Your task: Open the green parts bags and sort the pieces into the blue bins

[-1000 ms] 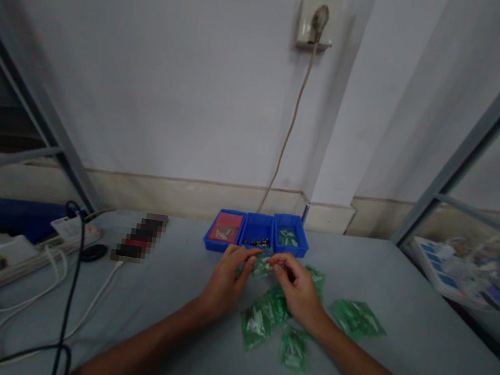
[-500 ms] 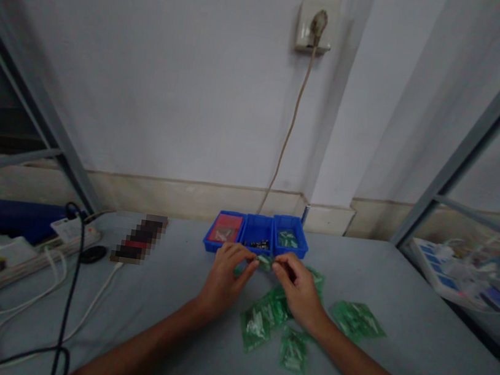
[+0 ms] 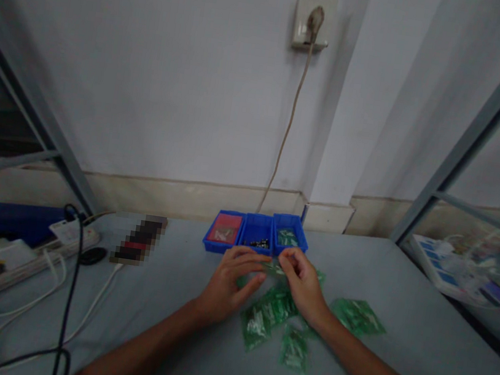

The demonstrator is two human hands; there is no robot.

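A small green plastic bag (image 3: 273, 268) is pinched between the thumb and fingers of my right hand (image 3: 305, 285). My left hand (image 3: 230, 281) is at the bag's left side, its fingers stretched out and the thumb apart from them. Whether a left fingertip still touches the bag is hard to make out. Below the hands lie more green bags (image 3: 257, 325) with pale contents, partly hidden by the right hand. One green bag (image 3: 295, 350) rests closer to me, and another bag (image 3: 358, 318) is right of my right wrist.
Behind the hands stand three joined blue bins: the left bin (image 3: 209, 244) holds a red bag, the middle bin (image 3: 256, 220) small metallic parts, the right bin (image 3: 301, 232) green pieces. A pixelated object (image 3: 140, 240), cables and a power strip (image 3: 19, 270) lie left on the grey table (image 3: 156, 323).
My left thumb and fingers have parted from their pinch on the small bag. My right hand keeps its pinch and has turned slightly, shifting a little up.
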